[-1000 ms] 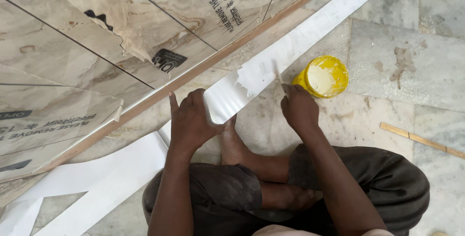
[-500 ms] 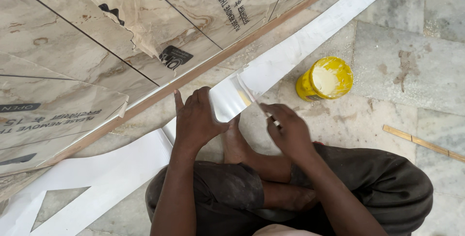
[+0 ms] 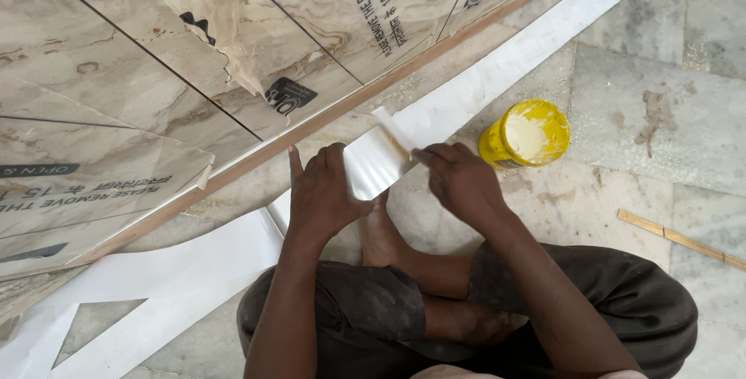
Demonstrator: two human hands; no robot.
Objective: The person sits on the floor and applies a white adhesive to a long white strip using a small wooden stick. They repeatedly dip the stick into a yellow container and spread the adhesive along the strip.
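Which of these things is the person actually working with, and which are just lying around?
In use: the long white strip, held down by the left hand; a small spreading tool in the right hand; the open yellow tub close by.

Lying about: the thin wooden stick; the loose white offcuts.

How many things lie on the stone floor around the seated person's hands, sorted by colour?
White: 1, the long white laminate strip that the left hand holds down and the right hand works on
Yellow: 1, the round yellow open can
Light brown: 1, the thin wooden stick
Total: 3
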